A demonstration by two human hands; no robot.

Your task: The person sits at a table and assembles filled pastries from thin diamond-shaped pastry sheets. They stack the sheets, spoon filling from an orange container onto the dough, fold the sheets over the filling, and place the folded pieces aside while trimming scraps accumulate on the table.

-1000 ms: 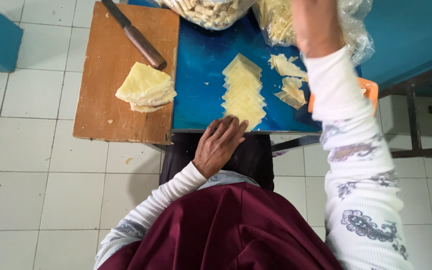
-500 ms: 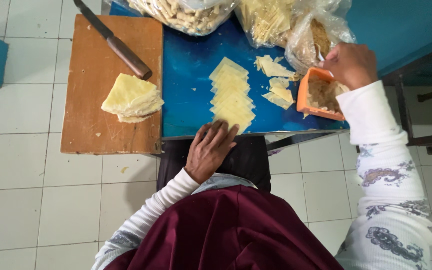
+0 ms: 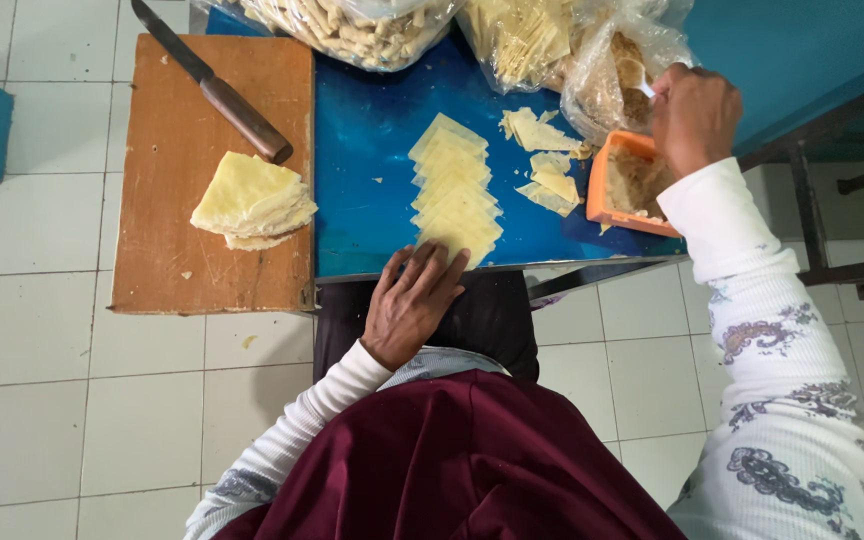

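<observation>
Head view: left hand (image 3: pixel 410 305) flat, right hand (image 3: pixel 693 116) fisted.

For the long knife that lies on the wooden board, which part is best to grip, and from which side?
Grip the dark brown handle, the end of the long knife that points toward the stack of pale yellow sheets. Come from above: it lies flat and diagonal on the wooden cutting board, blade toward the far-left corner.

left hand (image 3: pixel 414 305) on wrapper row (image 3: pixel 455 195); right hand (image 3: pixel 694 115) over orange tub (image 3: pixel 602 185).
</observation>
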